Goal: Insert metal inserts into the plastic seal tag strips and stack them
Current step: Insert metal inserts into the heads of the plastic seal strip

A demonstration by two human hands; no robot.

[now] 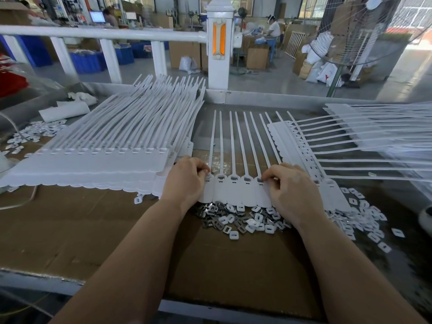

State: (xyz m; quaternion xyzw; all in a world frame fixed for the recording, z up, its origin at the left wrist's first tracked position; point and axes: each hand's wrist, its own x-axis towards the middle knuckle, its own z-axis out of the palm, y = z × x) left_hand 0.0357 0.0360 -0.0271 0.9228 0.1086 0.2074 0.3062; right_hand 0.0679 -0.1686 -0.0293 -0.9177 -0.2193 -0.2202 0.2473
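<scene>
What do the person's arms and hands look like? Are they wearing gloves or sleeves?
No gloves and no sleeves show. The left hand and the right hand are bare, and both forearms are bare all the way to the bottom edge of the picture. I can see no rings, watch, bracelet or markings on them.

Both hands, left hand [187, 181] and right hand [292, 188], pinch a white seal tag strip [233, 190] at centre; metal inserts [243, 220] heaped at six o'clock, stacked strips [105, 150] at nine.
</scene>
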